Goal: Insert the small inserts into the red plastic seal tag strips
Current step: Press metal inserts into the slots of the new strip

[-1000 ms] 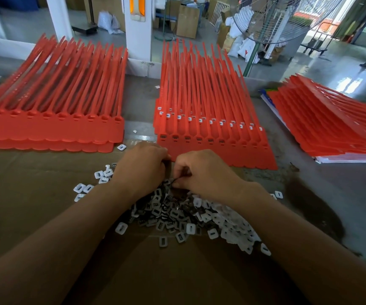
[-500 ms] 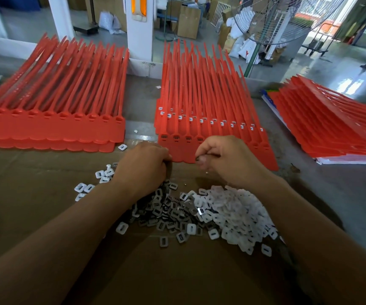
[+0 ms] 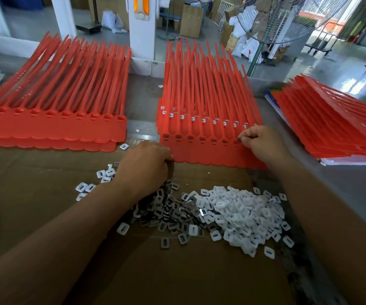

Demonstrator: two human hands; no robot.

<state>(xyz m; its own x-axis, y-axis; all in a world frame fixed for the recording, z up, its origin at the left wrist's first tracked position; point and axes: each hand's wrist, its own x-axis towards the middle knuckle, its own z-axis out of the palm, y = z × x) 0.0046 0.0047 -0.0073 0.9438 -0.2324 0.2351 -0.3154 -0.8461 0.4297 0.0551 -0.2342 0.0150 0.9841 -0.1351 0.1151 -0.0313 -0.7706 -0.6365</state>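
Note:
A stack of red seal tag strips (image 3: pixel 201 119) lies in the middle, heads toward me, with dark inserts seated in the front row's sockets. My right hand (image 3: pixel 263 144) pinches a small metal insert (image 3: pixel 239 140) at the socket near the row's right end. My left hand (image 3: pixel 146 166) rests curled at the strip's near left corner, above a pile of small grey metal inserts (image 3: pixel 168 212); whether it holds any is hidden. A heap of white plastic caps (image 3: pixel 241 214) lies to the right of the metal ones.
A second stack of red strips (image 3: pixel 52 115) lies at the left, a third (image 3: pixel 331 119) at the right over papers. The parts sit on brown cardboard (image 3: pixel 177 271). A standing fan (image 3: pixel 272 20) and a white pillar (image 3: pixel 142 29) rise behind the table.
My right hand left the insert pile and moved up and right to the right end of the front strip row, carrying an insert. My left hand barely moved.

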